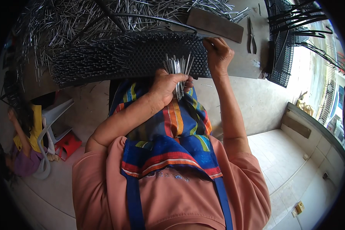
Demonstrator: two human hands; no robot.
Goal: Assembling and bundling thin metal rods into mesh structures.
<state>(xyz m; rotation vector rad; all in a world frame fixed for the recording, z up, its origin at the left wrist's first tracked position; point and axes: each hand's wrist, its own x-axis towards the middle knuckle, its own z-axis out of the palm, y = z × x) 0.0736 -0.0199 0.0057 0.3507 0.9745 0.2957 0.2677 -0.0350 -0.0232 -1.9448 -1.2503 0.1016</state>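
Note:
A bundle of thin silver metal rods (178,66) stands roughly upright in my left hand (165,84), whose fingers wrap round its middle. Just beyond it lies a long dark perforated metal plate (145,57), with many short rods standing in its holes over the left part. Bare holes show in the plate's middle, and more rods stand toward its right end. At that right end my right hand (219,53) is closed in a pinch, fingertips at the plate's edge. What those fingers hold, if anything, is too small to make out.
Behind the plate a large pile of loose metal rods (65,23) covers the table. A flat brown block (214,25) and dark pliers (251,36) lie at the back right. Black mesh racks (281,57) hang beyond the table's right edge. Another person (25,142) sits at the left.

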